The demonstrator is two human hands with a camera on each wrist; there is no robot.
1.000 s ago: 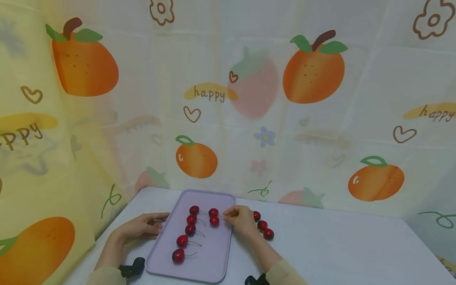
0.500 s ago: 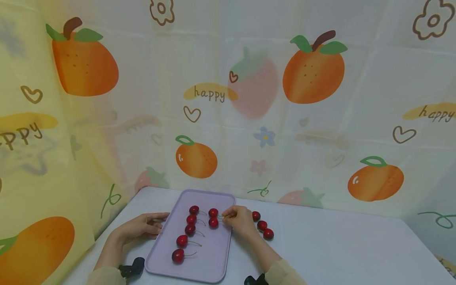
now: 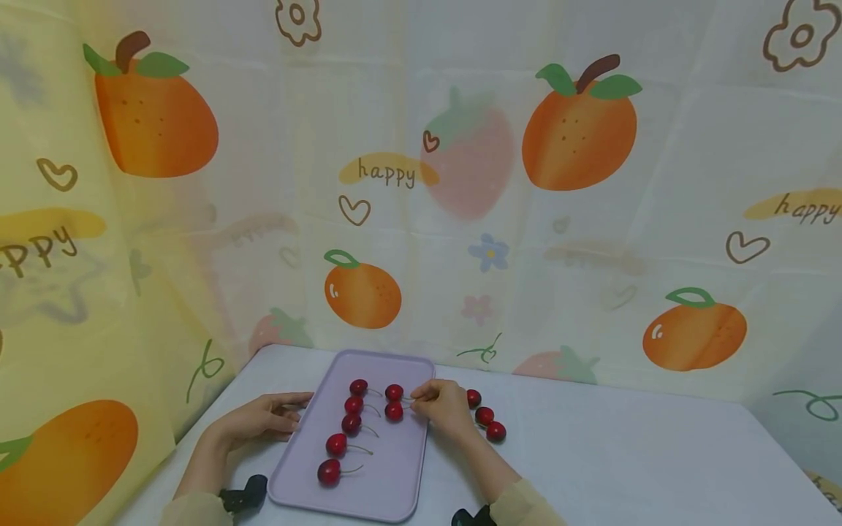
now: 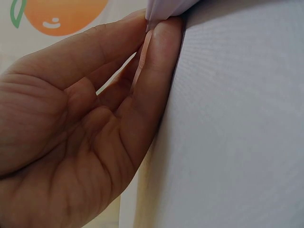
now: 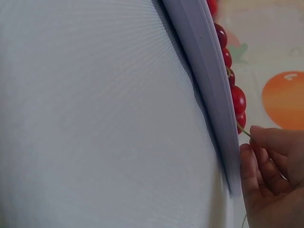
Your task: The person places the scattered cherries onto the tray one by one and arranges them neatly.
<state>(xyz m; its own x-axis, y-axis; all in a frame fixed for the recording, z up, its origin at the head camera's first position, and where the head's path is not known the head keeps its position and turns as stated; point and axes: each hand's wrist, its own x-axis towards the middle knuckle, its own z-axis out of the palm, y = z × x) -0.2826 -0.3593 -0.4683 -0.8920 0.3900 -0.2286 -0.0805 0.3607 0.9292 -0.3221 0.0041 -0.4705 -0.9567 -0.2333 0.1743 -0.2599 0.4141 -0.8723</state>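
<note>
A lilac tray lies on the white table, bearing a left column of several red cherries with stems pointing right. To their right sit two more, an upper cherry and a lower cherry. My right hand reaches over the tray's right edge and pinches the lower cherry's stem between thumb and fingertip. At the tray's left side my left hand touches the rim with fairly straight fingers and thumb. Its fingertips are partly hidden by the rim in the left wrist view.
Three loose cherries rest on the table just right of the tray, behind the right hand. A fruit-patterned cloth hangs along the back and left. A black wrist device sits on the left arm.
The lower cherry by my right hand has shifted slightly toward the near side, along with the fingers on its stem. My left hand has stayed at the tray's rim.
</note>
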